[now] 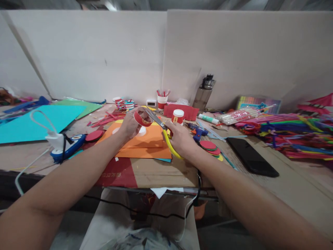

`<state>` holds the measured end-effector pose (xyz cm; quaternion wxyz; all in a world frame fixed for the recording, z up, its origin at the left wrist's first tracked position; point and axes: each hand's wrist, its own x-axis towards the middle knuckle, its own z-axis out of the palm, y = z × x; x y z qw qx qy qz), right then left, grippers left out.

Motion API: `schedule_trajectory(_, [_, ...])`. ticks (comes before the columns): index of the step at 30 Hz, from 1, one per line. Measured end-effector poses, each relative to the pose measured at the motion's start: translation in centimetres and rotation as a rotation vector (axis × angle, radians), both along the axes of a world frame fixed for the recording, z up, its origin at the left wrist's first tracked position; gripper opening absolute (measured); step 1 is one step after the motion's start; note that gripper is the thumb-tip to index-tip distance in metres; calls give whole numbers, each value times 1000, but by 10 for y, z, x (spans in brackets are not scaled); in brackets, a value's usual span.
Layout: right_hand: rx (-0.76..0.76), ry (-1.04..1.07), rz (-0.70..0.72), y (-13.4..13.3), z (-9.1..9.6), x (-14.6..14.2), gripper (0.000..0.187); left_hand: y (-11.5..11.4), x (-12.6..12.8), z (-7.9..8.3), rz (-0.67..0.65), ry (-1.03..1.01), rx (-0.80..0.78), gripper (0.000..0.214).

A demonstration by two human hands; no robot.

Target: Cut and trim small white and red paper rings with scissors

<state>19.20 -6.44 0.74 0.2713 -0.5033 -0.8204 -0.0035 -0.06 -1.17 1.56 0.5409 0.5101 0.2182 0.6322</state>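
Note:
My left hand [131, 124] is closed on a small red paper ring [142, 119], held up over the orange paper sheets [145, 144]. My right hand [180, 139] grips yellow-handled scissors [162, 133], whose blades point left and reach the ring. Both hands hover above the middle of the desk. Red paper discs [210, 147] lie just right of my right hand, and another red disc [94, 135] lies left of my left forearm.
A black phone [251, 157] lies to the right. Colourful paper strips [291, 135] are heaped at far right. A blue glue gun [199, 132], a glue jar [178, 116], a pen cup [162, 99], a water bottle [204, 92] and a cyan sheet [33, 123] stand around.

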Motion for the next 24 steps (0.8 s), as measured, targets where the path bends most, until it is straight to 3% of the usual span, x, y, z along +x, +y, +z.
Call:
schedule_trajectory(7, [2,6,13,-1,2,1,44,0,-2,2,-27,17,11,23])
schedule_trajectory(24, [3,-52,-23,-2,4,1,38,6,-12,-1,-114,117,81,30])
